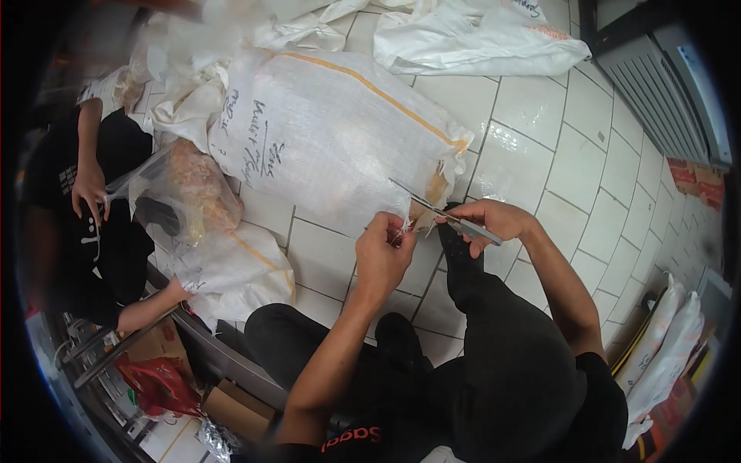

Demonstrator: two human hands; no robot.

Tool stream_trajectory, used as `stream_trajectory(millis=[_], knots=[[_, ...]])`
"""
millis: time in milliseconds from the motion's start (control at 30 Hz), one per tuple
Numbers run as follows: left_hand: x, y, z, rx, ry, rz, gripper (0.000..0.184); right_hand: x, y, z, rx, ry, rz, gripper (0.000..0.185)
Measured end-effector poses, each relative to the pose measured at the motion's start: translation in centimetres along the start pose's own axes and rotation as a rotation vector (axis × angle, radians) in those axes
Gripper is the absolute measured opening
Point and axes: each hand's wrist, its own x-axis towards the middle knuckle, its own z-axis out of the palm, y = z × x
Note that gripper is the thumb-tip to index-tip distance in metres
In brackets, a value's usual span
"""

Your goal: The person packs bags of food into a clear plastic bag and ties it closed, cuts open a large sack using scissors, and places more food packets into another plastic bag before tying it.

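A large white woven sack (324, 131) with an orange stripe and handwriting lies on the tiled floor in front of me. My left hand (384, 253) pinches the frayed edge of its near corner. In my right hand (494, 222) is a pair of scissors (480, 231) with a grey handle. The blades point up and left across the sack's open end, close to my left fingers. Something brownish in clear wrap (437, 184) shows at that end.
At left, another person (93, 170) in black handles a clear plastic bag (193, 181) with pinkish contents above a second white sack (251, 270). More white sacks (478, 42) lie at the back. A grey appliance (664, 85) stands at right; a cardboard box (239, 409) is lower left.
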Motion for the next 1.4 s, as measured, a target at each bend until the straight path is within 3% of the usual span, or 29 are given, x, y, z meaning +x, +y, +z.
stream_trajectory(millis=[67, 167, 400, 467, 600, 700, 833, 1000, 1067, 1100, 1200, 1233, 1267, 1400], knots=[[-0.1, 0.2, -0.1, -0.012, -0.001, 0.006, 0.016, -0.3, -0.6, 0.2, -0.007, -0.017, -0.067, 0.081], [-0.3, -0.6, -0.1, -0.018, 0.010, 0.034, 0.016, -1.2, -0.6, 0.1, -0.013, -0.033, 0.035, 0.083], [-0.5, -0.7, -0.2, -0.047, 0.048, 0.088, 0.013, -1.7, -0.9, 0.3, -0.090, -0.011, 0.049, 0.080], [-0.6, -1.1, -0.1, -0.039, 0.041, 0.171, 0.013, -0.4, -0.3, 0.8, -0.002, 0.044, -0.106, 0.077], [-0.8, -1.1, 0.2, -0.044, 0.025, 0.217, 0.013, 3.4, -0.3, 1.3, -0.072, 0.092, -0.026, 0.081], [-0.9, -0.7, -0.2, -0.038, 0.039, 0.214, 0.017, 4.6, -0.7, 1.8, -0.050, 0.083, -0.079, 0.073], [-1.8, -0.7, 0.0, -0.049, -0.034, 0.245, 0.018, 4.3, -1.8, 2.6, 0.044, 0.115, 0.008, 0.067], [-1.1, -1.0, 0.0, -0.097, -0.060, 0.112, 0.028, 4.9, -2.9, 2.2, 0.039, 0.031, -0.072, 0.069], [0.3, 0.1, -0.9, 0.002, 0.099, -0.137, 0.047, 5.4, -3.4, 2.0, 0.091, -0.027, -0.090, 0.072], [1.1, -0.6, -1.3, 0.121, 0.139, -0.064, 0.064, 5.7, -3.5, 2.0, 0.083, -0.037, -0.092, 0.072], [2.5, -1.0, -1.5, 0.194, 0.133, -0.141, 0.068, 6.2, -4.4, 2.0, 0.047, -0.051, -0.005, 0.071], [2.6, -1.1, -1.6, 0.182, 0.154, -0.152, 0.068, 6.2, -5.0, 2.3, 0.031, -0.009, -0.026, 0.062], [2.8, -1.3, -1.7, 0.134, 0.115, -0.122, 0.065, 6.1, -5.5, 2.6, 0.015, 0.033, -0.048, 0.053], [3.1, -2.4, -2.2, -0.047, 0.085, -0.092, 0.051, 5.5, -5.2, 2.5, -0.085, -0.032, -0.102, 0.050]])
